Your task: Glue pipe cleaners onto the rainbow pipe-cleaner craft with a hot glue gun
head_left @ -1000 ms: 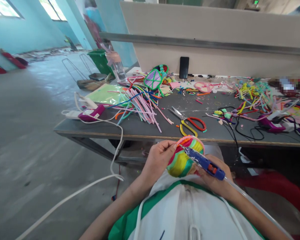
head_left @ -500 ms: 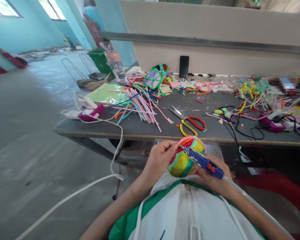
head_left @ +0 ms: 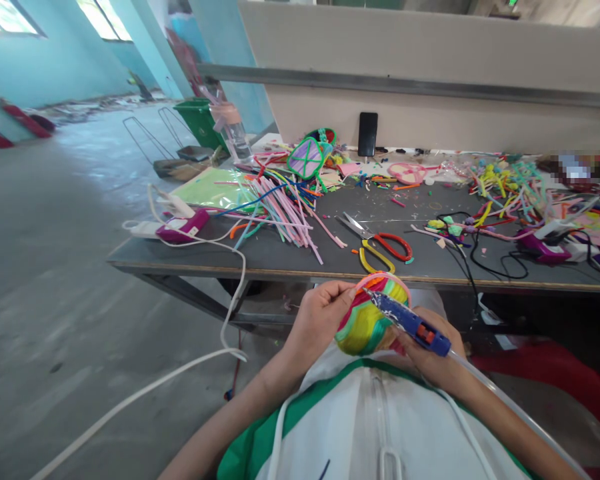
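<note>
A round piece wound in bright stripes (head_left: 357,328) of yellow, green, teal and red is held at my lap, just off the table's front edge. Along its upper rim runs a pink pipe cleaner (head_left: 404,285). My left hand (head_left: 321,313) pinches the rim and this pink strip at the upper left, thumb against finger. In my right hand (head_left: 433,340) is a blue hot glue gun (head_left: 409,321), its nozzle pointing up-left at the rim near my left fingertips. A long clear glue stick trails from its back. Some right fingers are hidden beneath the gun and piece.
Scissors (head_left: 373,243) with red and yellow handles lie near the table edge (head_left: 300,268). Pipe cleaners (head_left: 285,213) are heaped at left, beside a purple power strip (head_left: 183,227). A phone (head_left: 368,133) leans against the panel. A white cord (head_left: 180,373) hangs at left.
The glue gun has shifted slightly to the right, its nozzle now a little farther from my left fingertips. My left hand and the striped piece stay almost in place.
</note>
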Motion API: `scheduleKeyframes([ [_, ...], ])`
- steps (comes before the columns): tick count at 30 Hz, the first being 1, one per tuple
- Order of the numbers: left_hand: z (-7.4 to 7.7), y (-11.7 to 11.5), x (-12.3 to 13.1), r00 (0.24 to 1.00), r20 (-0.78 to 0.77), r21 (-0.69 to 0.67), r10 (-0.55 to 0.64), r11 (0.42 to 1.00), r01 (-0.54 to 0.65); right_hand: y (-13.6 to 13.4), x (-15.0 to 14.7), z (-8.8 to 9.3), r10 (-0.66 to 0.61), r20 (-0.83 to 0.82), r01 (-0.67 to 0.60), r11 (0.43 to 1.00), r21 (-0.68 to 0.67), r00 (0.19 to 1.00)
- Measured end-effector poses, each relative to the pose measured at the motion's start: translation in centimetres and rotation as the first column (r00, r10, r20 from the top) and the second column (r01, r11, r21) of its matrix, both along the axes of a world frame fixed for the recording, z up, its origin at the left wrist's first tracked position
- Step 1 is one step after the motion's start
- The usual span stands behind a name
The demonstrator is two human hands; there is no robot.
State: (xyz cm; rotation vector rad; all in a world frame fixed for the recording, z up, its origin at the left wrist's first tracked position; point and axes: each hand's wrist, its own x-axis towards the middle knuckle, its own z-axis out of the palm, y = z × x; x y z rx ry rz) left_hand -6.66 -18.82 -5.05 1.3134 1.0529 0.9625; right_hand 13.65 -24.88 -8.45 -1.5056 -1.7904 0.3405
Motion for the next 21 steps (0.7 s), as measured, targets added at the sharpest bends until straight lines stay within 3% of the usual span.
scheduleKeyframes([
  [11,0.2,-0.2,0.0,1.000,-0.026,0.022,0.013,1.000,-0.013,0.0,0.2,0.3,-0.048,-0.004,0.048,0.999,-0.011,0.999],
  [15,0.5,-0.4,-0.5,0.987,-0.149,0.198,0.058,0.980,-0.028,-0.6,1.2,2.3,-0.079,-0.165,0.055,0.988,-0.142,0.983],
  [17,0.6,-0.4,-1.0,0.965,-0.243,0.380,0.095,0.925,0.005,-1.1,2.3,3.8,-0.146,-0.264,0.089,0.972,-0.217,0.954],
  [21,0.6,-0.2,-1.9,0.928,-0.332,0.705,0.167,0.698,0.127,-1.7,4.9,6.6,-0.300,-0.353,0.142,0.901,-0.409,0.886],
])
